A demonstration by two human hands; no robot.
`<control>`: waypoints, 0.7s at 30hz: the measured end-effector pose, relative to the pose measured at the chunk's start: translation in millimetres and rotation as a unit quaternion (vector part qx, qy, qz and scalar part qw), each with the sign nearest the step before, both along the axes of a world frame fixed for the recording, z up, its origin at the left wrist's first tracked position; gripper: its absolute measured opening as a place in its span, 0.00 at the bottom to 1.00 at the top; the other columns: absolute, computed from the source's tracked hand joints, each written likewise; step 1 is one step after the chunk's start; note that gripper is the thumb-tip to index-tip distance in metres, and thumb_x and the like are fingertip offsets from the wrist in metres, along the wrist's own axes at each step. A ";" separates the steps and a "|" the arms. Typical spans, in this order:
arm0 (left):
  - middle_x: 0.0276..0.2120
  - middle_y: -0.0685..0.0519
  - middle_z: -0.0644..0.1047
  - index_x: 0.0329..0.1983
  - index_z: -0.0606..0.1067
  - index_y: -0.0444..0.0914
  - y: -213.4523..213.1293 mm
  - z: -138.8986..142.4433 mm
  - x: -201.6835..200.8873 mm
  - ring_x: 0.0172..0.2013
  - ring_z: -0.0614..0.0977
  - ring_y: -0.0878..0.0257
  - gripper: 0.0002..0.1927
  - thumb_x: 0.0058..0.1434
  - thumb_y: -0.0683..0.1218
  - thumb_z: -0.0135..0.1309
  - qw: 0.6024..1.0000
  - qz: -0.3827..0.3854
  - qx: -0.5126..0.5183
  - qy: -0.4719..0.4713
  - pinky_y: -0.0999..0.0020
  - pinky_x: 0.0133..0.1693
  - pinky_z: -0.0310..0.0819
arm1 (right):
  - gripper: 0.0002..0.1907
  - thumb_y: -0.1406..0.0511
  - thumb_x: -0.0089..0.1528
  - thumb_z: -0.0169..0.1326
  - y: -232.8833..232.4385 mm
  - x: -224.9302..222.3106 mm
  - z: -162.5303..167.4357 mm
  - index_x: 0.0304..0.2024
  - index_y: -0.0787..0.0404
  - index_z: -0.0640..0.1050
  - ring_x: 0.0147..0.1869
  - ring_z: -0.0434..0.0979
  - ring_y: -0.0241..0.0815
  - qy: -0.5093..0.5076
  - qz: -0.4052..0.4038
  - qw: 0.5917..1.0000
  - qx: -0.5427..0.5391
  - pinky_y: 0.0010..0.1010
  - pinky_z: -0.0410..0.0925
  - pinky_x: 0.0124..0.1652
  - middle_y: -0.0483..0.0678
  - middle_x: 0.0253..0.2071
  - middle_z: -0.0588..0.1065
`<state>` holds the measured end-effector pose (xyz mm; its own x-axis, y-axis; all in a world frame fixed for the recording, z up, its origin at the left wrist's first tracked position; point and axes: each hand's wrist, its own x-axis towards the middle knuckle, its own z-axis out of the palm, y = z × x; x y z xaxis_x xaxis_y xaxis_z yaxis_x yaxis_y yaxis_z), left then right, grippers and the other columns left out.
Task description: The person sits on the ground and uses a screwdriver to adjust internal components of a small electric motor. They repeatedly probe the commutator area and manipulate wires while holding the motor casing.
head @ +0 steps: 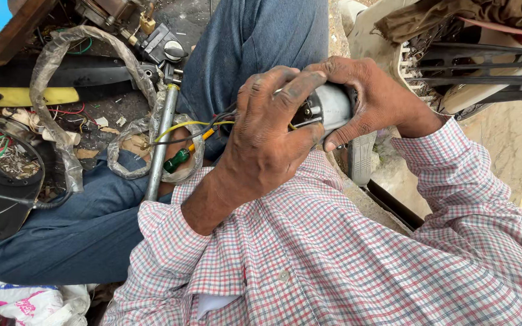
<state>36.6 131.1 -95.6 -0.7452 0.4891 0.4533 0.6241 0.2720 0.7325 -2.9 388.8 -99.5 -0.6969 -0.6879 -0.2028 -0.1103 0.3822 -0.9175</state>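
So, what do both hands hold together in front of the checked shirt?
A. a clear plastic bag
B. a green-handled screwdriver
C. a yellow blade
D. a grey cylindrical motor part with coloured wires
D: the left hand and the right hand both wrap around the grey cylindrical motor part, and its yellow, red and black wires run out toward the lap, where the green-handled screwdriver lies unheld.

At the frame's centre, the left hand [267, 136] and the right hand [367, 96] wrap a small motor [332, 104] between them, above the lap. Wires [191, 124] run left from it toward a screwdriver [179, 159] beside a metal tube [159, 145]. A fan grille [478, 66] sits upper right; scrap parts [7, 151] lie far left.
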 end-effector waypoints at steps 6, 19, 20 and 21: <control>0.68 0.43 0.65 0.43 0.81 0.37 0.1 0.3 -0.8 0.67 0.69 0.45 0.07 0.64 0.43 0.64 0.999 -0.030 -0.013 -0.019 0.44 0.66 0.62 | 0.52 0.52 0.39 0.77 0.9 1.4 1.5 0.63 0.61 0.73 0.60 0.78 0.50 0.002 -0.007 1.000 0.003 0.40 0.72 0.58 0.52 0.56 0.76; 0.66 0.45 0.69 0.37 0.81 0.36 -0.3 14.1 -12.7 0.65 0.70 0.46 0.06 0.62 0.44 0.64 0.995 -0.064 -0.072 0.016 0.44 0.66 0.65 | 0.53 0.49 0.38 0.77 9.7 1.0 -8.1 0.62 0.63 0.74 0.58 0.79 0.52 0.043 0.012 0.999 -0.013 0.42 0.74 0.56 0.56 0.55 0.76; 0.67 0.45 0.69 0.38 0.81 0.36 0.1 13.6 -12.8 0.65 0.70 0.46 0.06 0.63 0.44 0.63 0.994 -0.073 -0.077 0.016 0.44 0.66 0.65 | 0.54 0.49 0.38 0.77 10.1 1.4 -9.1 0.62 0.64 0.74 0.57 0.79 0.52 0.044 0.012 0.999 -0.008 0.42 0.74 0.55 0.56 0.54 0.77; 0.66 0.46 0.69 0.38 0.82 0.36 0.3 12.7 -12.8 0.65 0.70 0.47 0.06 0.63 0.44 0.64 0.994 -0.074 -0.079 0.010 0.44 0.65 0.66 | 0.55 0.48 0.38 0.76 10.6 1.6 -10.1 0.62 0.64 0.73 0.57 0.80 0.52 0.048 0.014 0.999 -0.007 0.41 0.74 0.55 0.56 0.53 0.77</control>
